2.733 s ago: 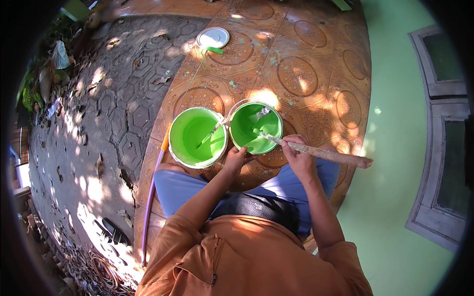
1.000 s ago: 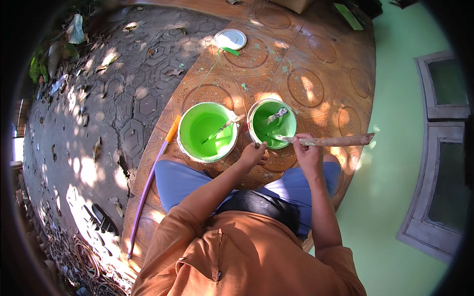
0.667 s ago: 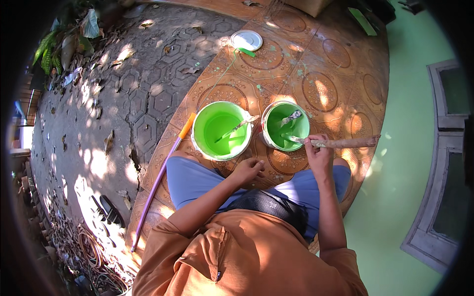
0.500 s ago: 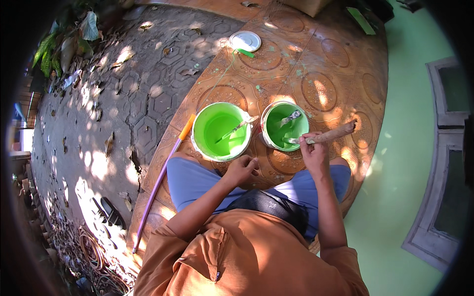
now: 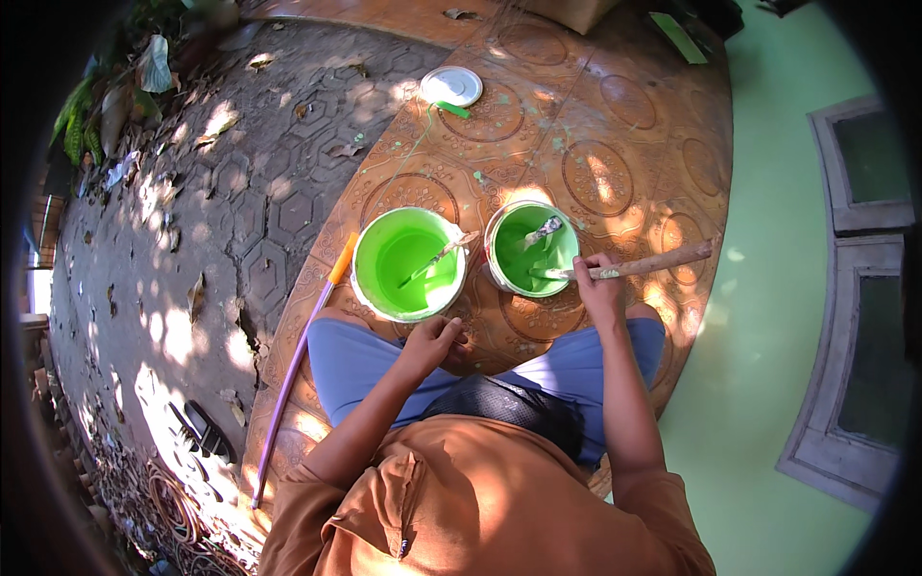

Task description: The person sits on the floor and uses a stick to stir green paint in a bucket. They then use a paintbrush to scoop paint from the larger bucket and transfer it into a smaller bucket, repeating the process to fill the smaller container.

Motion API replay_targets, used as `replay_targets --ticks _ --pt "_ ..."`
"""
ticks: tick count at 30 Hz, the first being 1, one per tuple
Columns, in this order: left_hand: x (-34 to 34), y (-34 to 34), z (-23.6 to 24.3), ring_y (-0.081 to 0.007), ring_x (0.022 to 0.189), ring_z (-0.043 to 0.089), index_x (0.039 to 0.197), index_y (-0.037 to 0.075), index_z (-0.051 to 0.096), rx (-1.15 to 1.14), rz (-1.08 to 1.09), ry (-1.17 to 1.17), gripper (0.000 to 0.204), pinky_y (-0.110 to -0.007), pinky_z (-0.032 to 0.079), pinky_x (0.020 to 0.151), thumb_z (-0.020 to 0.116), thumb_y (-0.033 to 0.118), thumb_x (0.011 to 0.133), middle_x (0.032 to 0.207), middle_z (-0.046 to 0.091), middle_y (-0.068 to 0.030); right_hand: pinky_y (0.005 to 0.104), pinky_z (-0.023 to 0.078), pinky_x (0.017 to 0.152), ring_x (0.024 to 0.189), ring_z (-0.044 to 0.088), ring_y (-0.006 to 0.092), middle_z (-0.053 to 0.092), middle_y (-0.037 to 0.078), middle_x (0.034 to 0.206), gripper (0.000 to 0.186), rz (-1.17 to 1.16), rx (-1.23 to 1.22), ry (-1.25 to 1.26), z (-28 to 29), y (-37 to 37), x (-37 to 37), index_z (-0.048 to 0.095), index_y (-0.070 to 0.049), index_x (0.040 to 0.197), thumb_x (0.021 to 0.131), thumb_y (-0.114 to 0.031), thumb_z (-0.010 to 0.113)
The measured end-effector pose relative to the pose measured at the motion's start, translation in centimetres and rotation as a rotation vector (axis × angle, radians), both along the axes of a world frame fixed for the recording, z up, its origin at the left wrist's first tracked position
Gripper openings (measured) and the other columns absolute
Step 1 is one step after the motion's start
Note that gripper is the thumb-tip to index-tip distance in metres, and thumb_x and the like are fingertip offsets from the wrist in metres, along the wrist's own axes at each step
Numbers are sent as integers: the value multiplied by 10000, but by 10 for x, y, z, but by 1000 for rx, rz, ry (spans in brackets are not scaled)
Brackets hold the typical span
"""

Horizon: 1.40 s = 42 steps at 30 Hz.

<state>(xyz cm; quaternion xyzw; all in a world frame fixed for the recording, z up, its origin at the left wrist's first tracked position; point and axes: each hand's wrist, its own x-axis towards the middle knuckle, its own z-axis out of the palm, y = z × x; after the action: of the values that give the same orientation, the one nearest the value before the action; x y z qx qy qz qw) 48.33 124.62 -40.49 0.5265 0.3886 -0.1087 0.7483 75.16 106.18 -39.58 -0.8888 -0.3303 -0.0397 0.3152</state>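
Note:
My right hand [image 5: 600, 285] grips a rough wooden stick [image 5: 663, 261]. The stick leans low to the right, and its paint-coated end lies inside the smaller bucket [image 5: 492, 252] of green paint. Another paint-smeared handle [image 5: 545, 228] stands in that bucket, its lower part hidden in the paint. My left hand [image 5: 432, 346] hovers just below the larger white bucket [image 5: 357, 274], its fingers curled loosely with nothing visible in them. Brighter green paint [image 5: 408, 259] fills the larger bucket partway. A brush-like tool with a spattered handle [image 5: 451, 248] rests in it, leaning on the rim.
A purple pole with an orange end [image 5: 298, 355] lies left of my crossed legs. A white lid [image 5: 451, 86] with a green strip [image 5: 453, 109] lies farther off on the brown tiles [image 5: 538, 106]. A light green wall [image 5: 759, 317] with window frames [image 5: 831, 355] rises at right.
My right hand has shifted slightly right relative to the smaller bucket, and the stick leans further rightward. The whole view has shifted a little. My left hand stays below the larger bucket.

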Motion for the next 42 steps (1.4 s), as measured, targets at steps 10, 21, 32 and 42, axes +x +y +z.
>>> replay_targets --ticks 10,21,32,42 --pt "21 -11 -12 -157 691 678 966 -36 618 80 28 -142 385 -292 555 638 528 333 1031 844 676 -100 334 459 525 544 607 177 604 81 608 261 -218 76 450 38 -4 -9 638 -21 836 932 -262 656" --pt "3 -15 -19 -164 759 700 980 -41 623 63 -6 -80 388 -289 558 687 530 333 1028 894 696 -110 245 424 436 469 565 103 628 53 649 248 -498 338 677 62 -36 9 645 -14 901 939 -259 652" --pt "2 -11 -5 -132 748 677 992 -25 612 32 -13 -62 376 -278 545 677 526 339 1032 883 685 -92 229 379 404 434 527 95 600 43 617 207 -545 475 729 76 -57 15 660 -24 912 953 -224 628" --pt "14 -16 22 -132 749 673 1100 -21 615 -93 -55 -220 391 -266 543 721 509 351 1040 931 694 -104 228 358 407 428 498 97 554 36 611 190 -499 619 611 100 -55 2 635 -29 925 961 -213 606"
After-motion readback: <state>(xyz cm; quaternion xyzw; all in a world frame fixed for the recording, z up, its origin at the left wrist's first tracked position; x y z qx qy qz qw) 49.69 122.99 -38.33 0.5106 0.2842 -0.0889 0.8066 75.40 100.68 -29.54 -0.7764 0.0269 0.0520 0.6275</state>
